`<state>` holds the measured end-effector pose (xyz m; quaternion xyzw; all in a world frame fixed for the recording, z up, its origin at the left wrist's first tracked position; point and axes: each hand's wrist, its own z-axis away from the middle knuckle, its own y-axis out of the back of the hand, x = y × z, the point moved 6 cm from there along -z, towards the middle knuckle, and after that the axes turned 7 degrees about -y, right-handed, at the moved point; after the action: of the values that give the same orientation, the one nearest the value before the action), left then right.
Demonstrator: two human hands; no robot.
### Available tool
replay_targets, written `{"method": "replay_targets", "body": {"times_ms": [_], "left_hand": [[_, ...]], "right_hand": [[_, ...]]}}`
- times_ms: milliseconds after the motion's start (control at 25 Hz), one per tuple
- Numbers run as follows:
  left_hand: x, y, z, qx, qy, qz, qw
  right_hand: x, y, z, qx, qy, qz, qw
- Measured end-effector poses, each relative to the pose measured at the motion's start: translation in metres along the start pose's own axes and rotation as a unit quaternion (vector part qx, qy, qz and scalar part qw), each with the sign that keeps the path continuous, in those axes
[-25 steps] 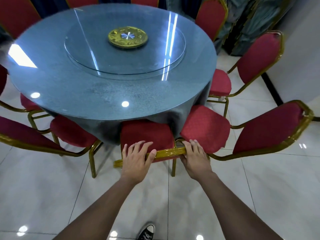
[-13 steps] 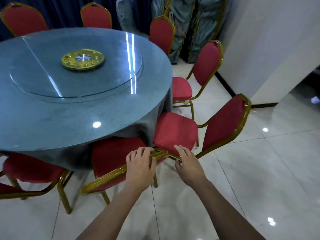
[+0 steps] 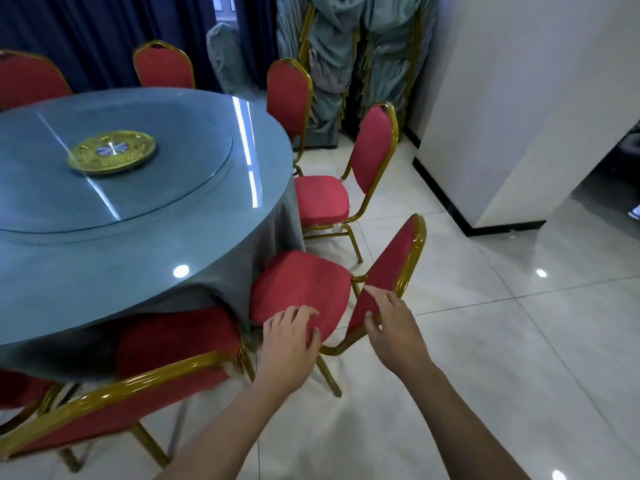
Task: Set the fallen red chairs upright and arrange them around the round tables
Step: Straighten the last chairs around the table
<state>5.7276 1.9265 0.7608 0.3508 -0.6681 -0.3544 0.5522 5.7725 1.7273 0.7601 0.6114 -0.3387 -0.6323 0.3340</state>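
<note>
A red chair with a gold frame [image 3: 301,282] stands upright at the right side of the round table [image 3: 138,254], its seat partly under the grey cloth. My left hand [image 3: 289,336] grips the near edge of its seat, fingers on top and thumb at the rim. My right hand [image 3: 391,317] holds the lower side of its backrest, fingers laid on the red padding and thumb hooked round the edge. Just to the left stands another red chair [image 3: 173,344], upright and tucked under the table, with neither hand on it.
More upright red chairs ring the table, one at the right [image 3: 320,200], one further back [image 3: 287,91], one at the far side [image 3: 162,69]. A gold disc [image 3: 111,152] sits on the glass turntable. Stacked cloth-covered chairs [image 3: 346,64] fill the back corner. A white pillar [image 3: 519,116] stands right.
Both hands left the gold top rail of the nearest chair and moved right onto the neighbouring chair. My view swung to the right.
</note>
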Motion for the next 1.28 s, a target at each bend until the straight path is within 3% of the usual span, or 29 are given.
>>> {"method": "replay_targets", "body": {"times_ms": [400, 680, 840, 960, 1080, 1280], "left_hand": [[0.088, -0.088, -0.108, 0.002, 0.067, 0.032, 0.997], [0.132, -0.168, -0.189, -0.096, 0.109, 0.065, 0.987], [0.131, -0.198, -0.194, -0.124, 0.199, 0.098, 0.967], [0.13, -0.21, -0.199, -0.086, 0.303, 0.085, 0.945], [0.139, -0.222, -0.207, -0.026, 0.443, 0.05, 0.895], [0.165, -0.231, -0.212, 0.087, 0.588, 0.009, 0.804]], "right_hand": [[0.087, 0.058, -0.155, -0.03, 0.062, 0.031, 0.997], [0.123, 0.062, -0.255, -0.094, 0.081, 0.109, 0.986], [0.13, 0.047, -0.298, -0.13, 0.134, 0.162, 0.969], [0.135, 0.029, -0.333, -0.193, 0.204, 0.177, 0.943], [0.147, 0.021, -0.372, -0.248, 0.248, 0.117, 0.929], [0.167, 0.035, -0.371, -0.186, 0.324, 0.038, 0.927]]}}
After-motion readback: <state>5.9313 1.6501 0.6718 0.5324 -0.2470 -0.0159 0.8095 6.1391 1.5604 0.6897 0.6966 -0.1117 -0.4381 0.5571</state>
